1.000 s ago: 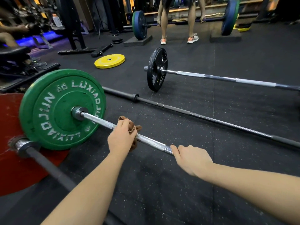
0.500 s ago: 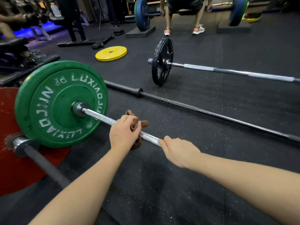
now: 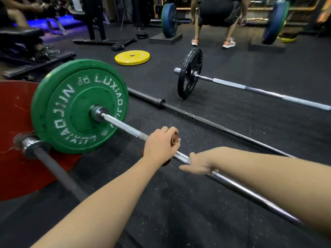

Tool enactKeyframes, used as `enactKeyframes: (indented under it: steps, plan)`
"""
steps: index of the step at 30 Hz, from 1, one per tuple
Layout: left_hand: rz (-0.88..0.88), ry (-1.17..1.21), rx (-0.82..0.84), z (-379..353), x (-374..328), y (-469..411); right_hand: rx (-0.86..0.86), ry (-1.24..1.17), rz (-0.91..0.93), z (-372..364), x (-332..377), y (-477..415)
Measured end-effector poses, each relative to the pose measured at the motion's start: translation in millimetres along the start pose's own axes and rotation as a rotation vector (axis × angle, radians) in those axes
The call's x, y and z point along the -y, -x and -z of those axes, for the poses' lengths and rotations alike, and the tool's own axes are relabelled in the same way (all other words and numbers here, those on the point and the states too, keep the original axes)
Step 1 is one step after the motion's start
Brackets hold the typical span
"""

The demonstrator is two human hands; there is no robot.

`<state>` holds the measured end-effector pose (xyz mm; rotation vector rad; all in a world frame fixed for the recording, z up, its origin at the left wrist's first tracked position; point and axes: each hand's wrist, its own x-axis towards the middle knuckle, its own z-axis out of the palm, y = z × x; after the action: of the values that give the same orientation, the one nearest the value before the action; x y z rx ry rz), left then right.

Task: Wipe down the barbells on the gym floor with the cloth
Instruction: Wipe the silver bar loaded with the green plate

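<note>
1 chrome barbell point(image 3: 125, 127), green plate point(image 3: 78, 106) on end, lies on floor point(image 3: 179, 203). Left hand point(image 3: 161, 145) curls round brown cloth point(image 3: 175, 139), cloth wrapped on bar. Right hand point(image 3: 197, 164) just beside it on same bar, blurred; grip cannot tell. Beyond, black bar point(image 3: 215, 124) and black-plate barbell point(image 3: 229, 83) lie apart.

The speckled black rubber floor point(image 3: 179, 203) before me carries a green plate point(image 3: 78, 106) standing on edge beside a red plate point(image 3: 14, 140), a bare black bar point(image 3: 215, 126) lying flat just beyond, a black plate point(image 3: 189, 74) upright on its silver bar point(image 3: 265, 91), and a yellow plate point(image 3: 132, 57) lying flat farther back.
</note>
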<state>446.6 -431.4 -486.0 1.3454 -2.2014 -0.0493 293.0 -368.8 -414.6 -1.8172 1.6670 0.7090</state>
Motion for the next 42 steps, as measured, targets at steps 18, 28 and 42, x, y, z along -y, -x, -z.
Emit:
enactKeyframes:
  steps: [18,28,42]
  plan:
    - [0.082,0.0,0.116,8,11,-10,-0.501,-0.311,-0.063,-27,23,-52]
    - [0.293,0.012,0.029,14,42,-17,-0.671,-0.135,-0.222,-36,39,-34]
    - [0.117,0.006,0.016,15,66,-8,-0.706,-0.072,-0.193,-40,39,-28]
